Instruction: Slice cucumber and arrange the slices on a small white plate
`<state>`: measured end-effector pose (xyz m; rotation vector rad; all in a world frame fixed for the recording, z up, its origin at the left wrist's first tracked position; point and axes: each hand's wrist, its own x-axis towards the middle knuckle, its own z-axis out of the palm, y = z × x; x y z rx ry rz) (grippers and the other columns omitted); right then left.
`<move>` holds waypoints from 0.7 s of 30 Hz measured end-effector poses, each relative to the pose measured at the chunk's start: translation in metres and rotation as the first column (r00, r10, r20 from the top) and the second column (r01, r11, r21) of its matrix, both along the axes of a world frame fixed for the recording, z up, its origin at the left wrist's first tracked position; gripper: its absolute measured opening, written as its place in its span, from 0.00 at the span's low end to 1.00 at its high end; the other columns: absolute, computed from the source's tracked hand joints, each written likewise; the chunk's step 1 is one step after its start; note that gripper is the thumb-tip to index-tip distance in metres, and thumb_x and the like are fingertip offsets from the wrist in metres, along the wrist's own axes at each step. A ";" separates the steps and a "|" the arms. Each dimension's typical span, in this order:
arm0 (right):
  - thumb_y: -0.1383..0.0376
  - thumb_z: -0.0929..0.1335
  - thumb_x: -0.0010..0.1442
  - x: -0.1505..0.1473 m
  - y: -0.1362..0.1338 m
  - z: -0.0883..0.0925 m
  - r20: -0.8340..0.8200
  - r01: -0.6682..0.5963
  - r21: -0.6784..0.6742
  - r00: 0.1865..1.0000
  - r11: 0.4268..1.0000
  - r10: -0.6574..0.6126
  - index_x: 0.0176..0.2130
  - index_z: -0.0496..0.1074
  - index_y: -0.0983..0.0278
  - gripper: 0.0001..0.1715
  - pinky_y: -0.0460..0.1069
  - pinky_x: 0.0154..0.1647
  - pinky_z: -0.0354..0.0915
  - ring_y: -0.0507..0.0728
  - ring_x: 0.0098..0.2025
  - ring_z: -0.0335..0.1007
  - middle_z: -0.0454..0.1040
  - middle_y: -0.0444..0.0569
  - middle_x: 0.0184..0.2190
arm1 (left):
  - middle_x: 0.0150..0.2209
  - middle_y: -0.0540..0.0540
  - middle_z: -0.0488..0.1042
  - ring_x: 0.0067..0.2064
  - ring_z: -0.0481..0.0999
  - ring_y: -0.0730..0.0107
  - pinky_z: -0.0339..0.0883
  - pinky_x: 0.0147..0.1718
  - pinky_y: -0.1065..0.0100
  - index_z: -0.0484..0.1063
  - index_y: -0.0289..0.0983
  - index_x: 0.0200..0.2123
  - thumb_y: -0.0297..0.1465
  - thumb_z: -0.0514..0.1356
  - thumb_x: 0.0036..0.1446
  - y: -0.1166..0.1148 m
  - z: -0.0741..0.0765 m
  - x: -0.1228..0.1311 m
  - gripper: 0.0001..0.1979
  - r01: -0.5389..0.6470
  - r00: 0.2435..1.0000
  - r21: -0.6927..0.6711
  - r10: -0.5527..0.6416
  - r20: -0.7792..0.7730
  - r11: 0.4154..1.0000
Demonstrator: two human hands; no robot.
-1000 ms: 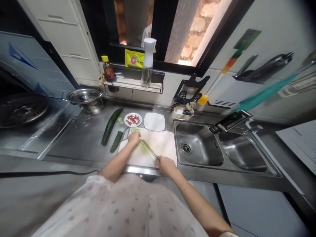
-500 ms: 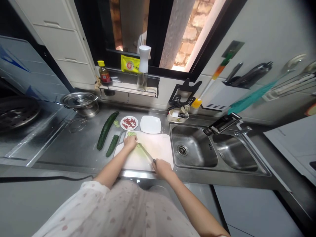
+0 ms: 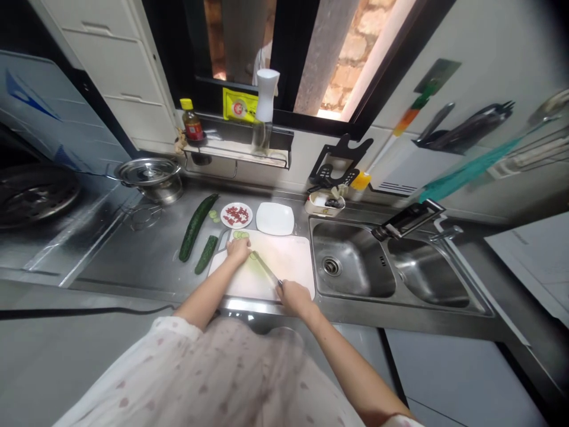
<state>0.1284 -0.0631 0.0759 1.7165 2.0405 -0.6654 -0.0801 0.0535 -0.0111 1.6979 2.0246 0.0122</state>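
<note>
On the white cutting board (image 3: 291,258), my left hand (image 3: 239,251) is closed with its fingertips at a pale green cucumber slice (image 3: 253,255). The fingers partly hide what lies under them. My right hand (image 3: 294,298) grips the handle of a knife (image 3: 265,270), whose blade slants up and left so that its tip is by that slice. Several cut cucumber slices (image 3: 240,235) rest at the board's upper left, just beyond my left hand. Left of the board lie a short cucumber piece (image 3: 206,255) and a long whole cucumber (image 3: 198,228).
Behind the board stand a plate of chopped red bits (image 3: 236,215) and a white square dish (image 3: 274,219). More cucumber slices (image 3: 214,215) lie on the counter. A double sink (image 3: 351,261) is at the right, a lidded steel pot (image 3: 153,178) at the left, beneath a wall shelf (image 3: 240,153).
The camera view has shifted slightly, so everything sits a little higher and further right. Both hands, the knife and the slice keep nearly the same places on the board.
</note>
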 end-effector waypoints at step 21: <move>0.57 0.58 0.66 0.007 -0.010 -0.002 0.008 0.042 -0.030 0.999 0.999 -0.042 0.48 0.73 0.65 0.22 0.50 0.40 0.65 0.61 0.45 0.75 0.77 0.59 0.43 | 0.46 0.42 0.73 0.53 0.69 0.55 0.56 0.53 0.56 0.70 0.43 0.44 0.37 0.61 0.53 0.002 -0.001 -0.001 0.14 0.003 1.000 -0.024 -0.003 -0.013 1.000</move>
